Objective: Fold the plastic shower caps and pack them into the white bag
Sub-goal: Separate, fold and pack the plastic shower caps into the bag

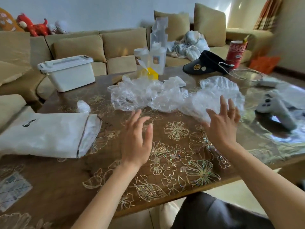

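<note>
Several clear crumpled plastic shower caps (148, 95) lie in a heap across the middle of the brown flowered table (173, 154). A white cloth bag (47, 134) lies flat at the left, its mouth facing right. One small bunched cap (83, 106) sits just behind the bag's mouth. My left hand (137, 138) hovers over the table in front of the heap, fingers spread, holding nothing. My right hand (222, 121) is spread with its fingertips at the near edge of the rightmost cap (214, 98), which it does not grip.
A white lidded storage box (69, 72) stands at the back left. Behind the heap are a yellow object (151, 74) and white containers (156, 58). A dark visor cap (206, 63), a red tin (236, 53), a mesh sieve (245, 76) and a white game controller (274, 109) occupy the right.
</note>
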The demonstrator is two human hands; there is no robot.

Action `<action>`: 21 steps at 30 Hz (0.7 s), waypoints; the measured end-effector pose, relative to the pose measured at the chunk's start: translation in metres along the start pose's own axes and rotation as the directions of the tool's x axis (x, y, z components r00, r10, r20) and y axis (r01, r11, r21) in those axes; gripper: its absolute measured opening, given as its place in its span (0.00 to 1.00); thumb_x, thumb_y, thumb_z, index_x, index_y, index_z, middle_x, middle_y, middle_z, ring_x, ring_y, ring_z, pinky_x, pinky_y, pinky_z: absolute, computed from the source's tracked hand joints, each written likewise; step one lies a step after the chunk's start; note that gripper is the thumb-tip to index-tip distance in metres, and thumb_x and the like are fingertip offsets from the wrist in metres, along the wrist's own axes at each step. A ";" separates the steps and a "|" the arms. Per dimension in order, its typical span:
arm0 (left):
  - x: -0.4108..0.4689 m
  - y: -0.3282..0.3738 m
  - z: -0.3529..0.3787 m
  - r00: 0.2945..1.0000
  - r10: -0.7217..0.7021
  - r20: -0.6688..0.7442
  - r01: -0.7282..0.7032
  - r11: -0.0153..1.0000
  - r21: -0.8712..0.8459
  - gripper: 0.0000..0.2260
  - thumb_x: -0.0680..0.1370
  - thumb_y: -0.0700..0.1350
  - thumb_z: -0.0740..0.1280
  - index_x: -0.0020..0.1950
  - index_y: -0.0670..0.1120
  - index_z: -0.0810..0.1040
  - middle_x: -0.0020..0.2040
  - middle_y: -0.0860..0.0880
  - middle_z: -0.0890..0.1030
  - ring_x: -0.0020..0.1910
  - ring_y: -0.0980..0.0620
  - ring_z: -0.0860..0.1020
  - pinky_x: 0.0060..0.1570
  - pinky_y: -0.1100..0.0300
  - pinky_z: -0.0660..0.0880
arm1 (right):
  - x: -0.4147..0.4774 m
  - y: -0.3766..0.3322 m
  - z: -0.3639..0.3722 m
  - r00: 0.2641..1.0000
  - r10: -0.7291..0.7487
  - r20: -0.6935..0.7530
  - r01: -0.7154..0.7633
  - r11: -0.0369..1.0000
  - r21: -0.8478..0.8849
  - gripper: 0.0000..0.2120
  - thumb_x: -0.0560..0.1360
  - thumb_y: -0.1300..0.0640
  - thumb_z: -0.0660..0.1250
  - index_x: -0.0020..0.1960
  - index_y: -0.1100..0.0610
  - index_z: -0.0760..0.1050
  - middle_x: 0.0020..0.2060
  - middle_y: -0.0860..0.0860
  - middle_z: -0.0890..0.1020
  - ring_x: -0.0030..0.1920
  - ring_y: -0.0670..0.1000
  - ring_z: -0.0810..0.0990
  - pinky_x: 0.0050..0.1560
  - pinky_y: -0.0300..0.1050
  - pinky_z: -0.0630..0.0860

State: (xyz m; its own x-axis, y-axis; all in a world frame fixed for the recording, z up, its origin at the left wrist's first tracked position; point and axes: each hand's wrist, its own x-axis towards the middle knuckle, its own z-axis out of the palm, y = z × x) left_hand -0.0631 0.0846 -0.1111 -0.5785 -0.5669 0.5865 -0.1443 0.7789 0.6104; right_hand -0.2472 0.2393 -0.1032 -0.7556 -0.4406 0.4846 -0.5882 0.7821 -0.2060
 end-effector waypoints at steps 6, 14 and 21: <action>-0.003 0.006 0.023 0.973 -0.020 0.230 0.070 0.975 -0.212 0.27 0.75 0.65 0.52 0.65 0.51 0.72 0.69 0.55 0.70 0.69 0.64 0.65 0.71 0.59 0.61 | 0.005 0.011 -0.012 0.937 -0.115 -0.331 0.158 0.982 0.104 0.05 0.72 0.63 0.67 0.39 0.62 0.80 0.58 0.62 0.78 0.65 0.61 0.70 0.64 0.53 0.57; 0.007 -0.003 -0.012 0.737 -0.198 0.646 0.673 0.142 -0.725 0.44 0.60 0.71 0.70 0.66 0.42 0.72 0.62 0.40 0.78 0.60 0.45 0.78 0.51 0.52 0.79 | -0.038 -0.094 -0.017 0.603 -0.727 -0.328 0.790 0.601 0.120 0.11 0.72 0.56 0.62 0.44 0.60 0.81 0.53 0.58 0.82 0.59 0.57 0.75 0.62 0.52 0.64; 0.010 -0.005 -0.019 0.617 -0.254 0.745 0.777 0.048 -0.628 0.16 0.82 0.45 0.55 0.57 0.38 0.78 0.36 0.60 0.83 0.43 0.61 0.81 0.41 0.73 0.75 | -0.052 -0.119 -0.003 0.643 -0.694 -0.325 0.761 0.528 0.378 0.10 0.71 0.57 0.61 0.39 0.61 0.79 0.48 0.57 0.82 0.52 0.58 0.78 0.56 0.50 0.68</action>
State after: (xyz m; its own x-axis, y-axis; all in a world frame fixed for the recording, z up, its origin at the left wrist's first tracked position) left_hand -0.0528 0.0703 -0.0986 -0.9183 -0.3477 -0.1893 0.0474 -0.5715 0.8192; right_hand -0.1369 0.1709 -0.1012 0.0161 -0.6827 0.7305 -0.9942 -0.0888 -0.0612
